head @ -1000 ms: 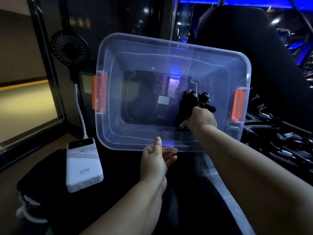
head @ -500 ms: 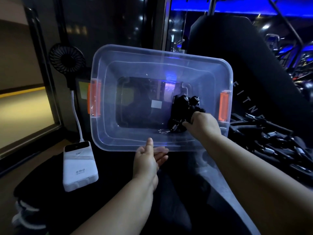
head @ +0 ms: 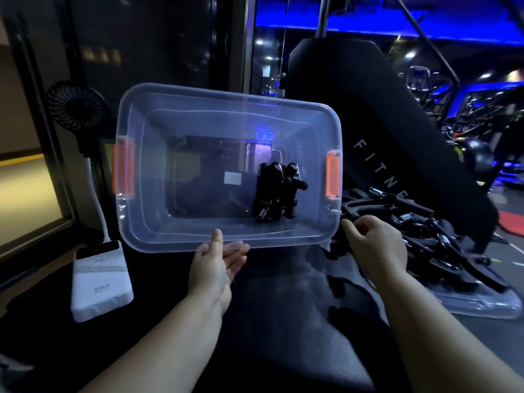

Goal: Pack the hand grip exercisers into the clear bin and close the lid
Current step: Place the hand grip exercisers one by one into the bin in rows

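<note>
The clear bin (head: 226, 107) filled mid-frame, with a few hand grip exercisers (head: 279, 191) lying at its right end. The left hand (head: 218, 262), fingers straight, propped the near rim. The right hand (head: 374, 242) was curled beside the bin's lower-right corner; it was too dark to tell whether it held anything.

Beyond the fingers (head: 236, 255) of the left hand (head: 217, 265) rises a dark glass wall (head: 158, 38) flecked with dim reflections of lamps, and well to their left a pale yellow lit panel (head: 25, 194) sits in a black frame (head: 61, 180). Up and away from the fingers (head: 354, 229) of the right hand (head: 374, 242) a black padded bench (head: 354, 109) slants, lettered FITNE, under a strip of blue light (head: 368, 26); gym machines (head: 482, 109) stand dim farther right. Nearer than all the fingers lies a black surface (head: 283, 321)
</note>
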The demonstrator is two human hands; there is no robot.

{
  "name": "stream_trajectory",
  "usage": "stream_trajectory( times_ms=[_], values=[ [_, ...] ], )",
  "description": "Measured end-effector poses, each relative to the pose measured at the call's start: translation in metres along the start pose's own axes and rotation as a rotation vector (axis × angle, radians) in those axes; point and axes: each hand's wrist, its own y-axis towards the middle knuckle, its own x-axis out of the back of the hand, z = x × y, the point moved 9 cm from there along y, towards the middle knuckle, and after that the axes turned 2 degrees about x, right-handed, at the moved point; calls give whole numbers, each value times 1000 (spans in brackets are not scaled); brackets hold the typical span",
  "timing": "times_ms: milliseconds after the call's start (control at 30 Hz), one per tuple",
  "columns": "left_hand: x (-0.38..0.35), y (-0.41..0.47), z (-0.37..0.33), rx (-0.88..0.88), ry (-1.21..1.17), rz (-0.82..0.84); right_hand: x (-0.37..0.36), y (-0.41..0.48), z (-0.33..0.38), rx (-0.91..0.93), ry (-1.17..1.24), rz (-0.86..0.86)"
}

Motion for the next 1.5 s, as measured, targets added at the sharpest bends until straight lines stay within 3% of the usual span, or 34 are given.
stream_trajectory(
  times_ms=[367, 667, 900, 1033, 1200, 1500],
  values=[
    [2, -3, -6, -63, 24, -10, -8, -6, -50, -213, 130, 2],
    [1, -4, -6, -82, 54, -14, -12, -7, -44, -200, 232, -26],
    [1, -2, -6, -99, 62, -20, -6, 14, -19, -63, 32, -50],
    [1, -1, -6, -108, 73, -17, 2, 30, -14, 1, -246, -71],
    [1, 3, -4, -104, 84, -16, 13, 58, -32, -24, -315, -42],
    [2, 5, -4, -105, 85, -15, -5, 99, -69, -214, -377, 215]
  ],
)
